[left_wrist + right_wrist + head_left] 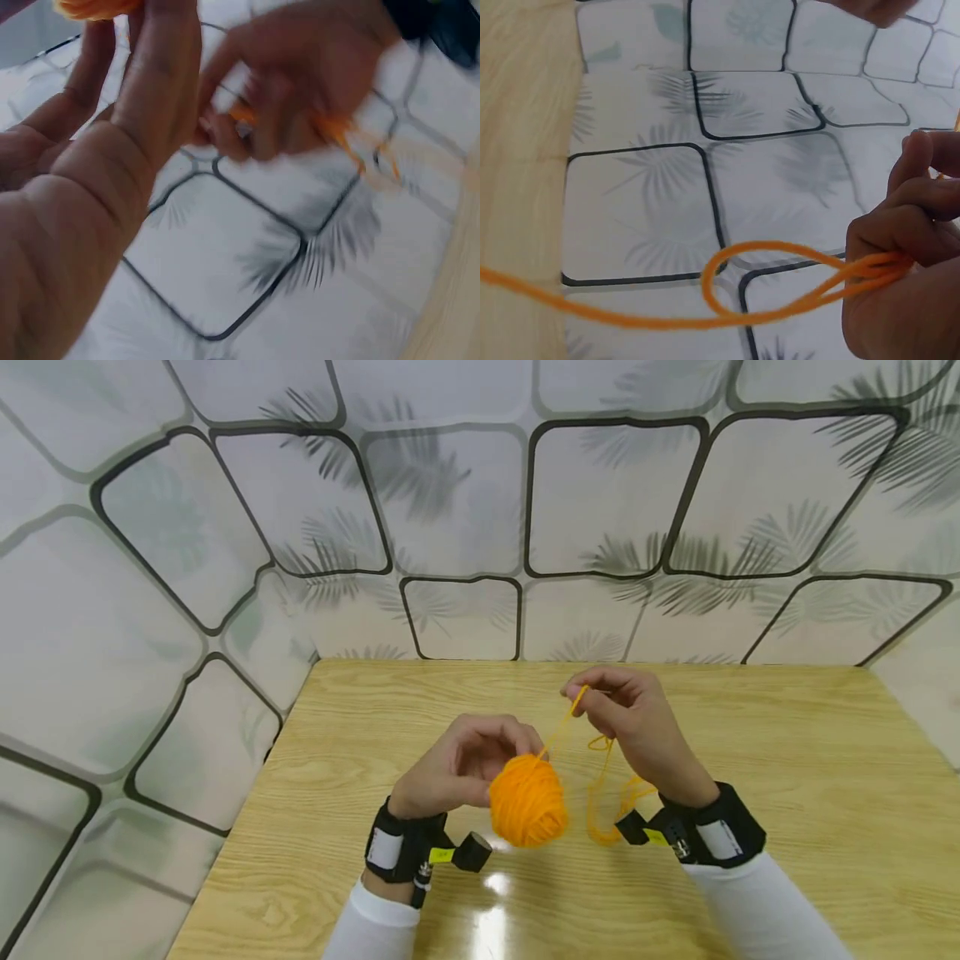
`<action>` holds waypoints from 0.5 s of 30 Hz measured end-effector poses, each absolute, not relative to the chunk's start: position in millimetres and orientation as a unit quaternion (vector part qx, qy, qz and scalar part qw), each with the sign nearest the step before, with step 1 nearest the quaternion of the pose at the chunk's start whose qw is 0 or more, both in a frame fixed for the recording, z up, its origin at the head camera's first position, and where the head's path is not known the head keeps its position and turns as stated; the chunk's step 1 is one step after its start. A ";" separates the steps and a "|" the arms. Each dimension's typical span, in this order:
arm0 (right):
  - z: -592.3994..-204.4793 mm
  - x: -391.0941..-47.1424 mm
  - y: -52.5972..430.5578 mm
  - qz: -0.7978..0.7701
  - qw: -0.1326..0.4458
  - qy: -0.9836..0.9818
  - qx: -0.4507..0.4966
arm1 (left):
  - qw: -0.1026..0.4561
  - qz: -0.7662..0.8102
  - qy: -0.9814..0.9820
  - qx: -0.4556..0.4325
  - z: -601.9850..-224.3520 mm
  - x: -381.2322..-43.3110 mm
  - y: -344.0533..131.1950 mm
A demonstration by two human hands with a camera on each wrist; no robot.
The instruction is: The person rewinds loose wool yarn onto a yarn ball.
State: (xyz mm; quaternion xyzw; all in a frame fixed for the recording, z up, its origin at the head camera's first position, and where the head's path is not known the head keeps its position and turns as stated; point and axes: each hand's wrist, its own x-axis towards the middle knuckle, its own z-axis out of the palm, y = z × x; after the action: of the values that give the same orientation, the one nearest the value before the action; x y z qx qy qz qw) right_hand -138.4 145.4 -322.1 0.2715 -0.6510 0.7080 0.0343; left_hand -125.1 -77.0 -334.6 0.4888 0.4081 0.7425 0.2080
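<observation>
An orange ball of yarn (528, 802) hangs off the table, held between the thumb and fingers of my left hand (472, 760). My right hand (630, 718), up and to the right of the ball, pinches the yarn strand (564, 720) that runs taut from the ball's top. More loose yarn (596, 802) drops from the right hand toward the tabletop. In the right wrist view a loop of yarn (780, 247) sticks out from the curled fingers. The left wrist view shows only the lower edge of the ball (97, 7), and the right hand there is blurred.
A light wood-grain table (337, 835) lies beneath both hands. Behind it and on the left stands a pale wall covering (457, 502) with dark outlines and leaf prints. Each wrist wears a black strap with a small camera (472, 852).
</observation>
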 end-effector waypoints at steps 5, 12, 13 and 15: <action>-346.8 -127.7 133.0 0.691 0.030 -0.657 0.302 | 0.173 0.827 0.268 0.462 -332.7 -128.9 -75.7; -358.7 -103.0 115.1 0.653 0.149 -0.674 0.312 | 0.092 0.955 0.109 0.262 -334.8 -135.9 -81.3; -357.6 -100.0 113.5 0.644 0.175 -0.674 0.316 | 0.072 0.965 0.110 0.228 -335.3 -137.0 -81.5; -354.1 -95.2 110.9 0.628 0.227 -0.670 0.324 | 0.035 0.976 0.130 0.169 -335.8 -139.1 -80.9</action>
State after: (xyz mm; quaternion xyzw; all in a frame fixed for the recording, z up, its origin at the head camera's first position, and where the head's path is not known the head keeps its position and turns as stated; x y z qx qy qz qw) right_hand -95.2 110.9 -354.1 0.3243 -0.6700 0.6281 0.2267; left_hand -139.1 -80.9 -335.8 0.1688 0.1295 0.9765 0.0351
